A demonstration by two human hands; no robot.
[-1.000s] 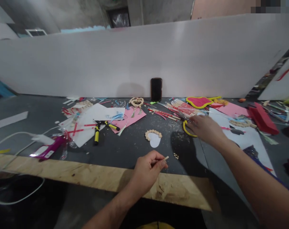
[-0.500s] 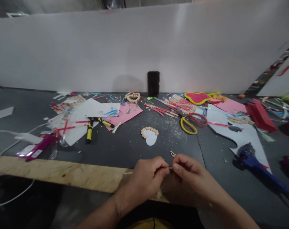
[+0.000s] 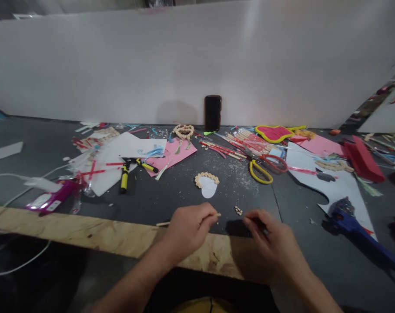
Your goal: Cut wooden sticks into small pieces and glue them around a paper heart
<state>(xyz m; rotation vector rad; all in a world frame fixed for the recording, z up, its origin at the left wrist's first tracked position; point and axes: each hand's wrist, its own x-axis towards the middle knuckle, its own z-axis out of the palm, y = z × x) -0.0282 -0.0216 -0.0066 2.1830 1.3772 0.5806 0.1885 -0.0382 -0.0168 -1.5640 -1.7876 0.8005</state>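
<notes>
We pinch a thin wooden stick (image 3: 191, 218) in our left hand (image 3: 187, 228), fingers closed on its middle so both ends poke out, level over the near edge of the worktop (image 3: 171, 195). Our right hand (image 3: 269, 243) hovers just right of the stick, fingers drawn narrow; whether they hold anything, we cannot tell. Half a second ago both hands met at the stick's tip; now they are apart. Small wooden bits (image 3: 238, 211) lie just beyond.
</notes>
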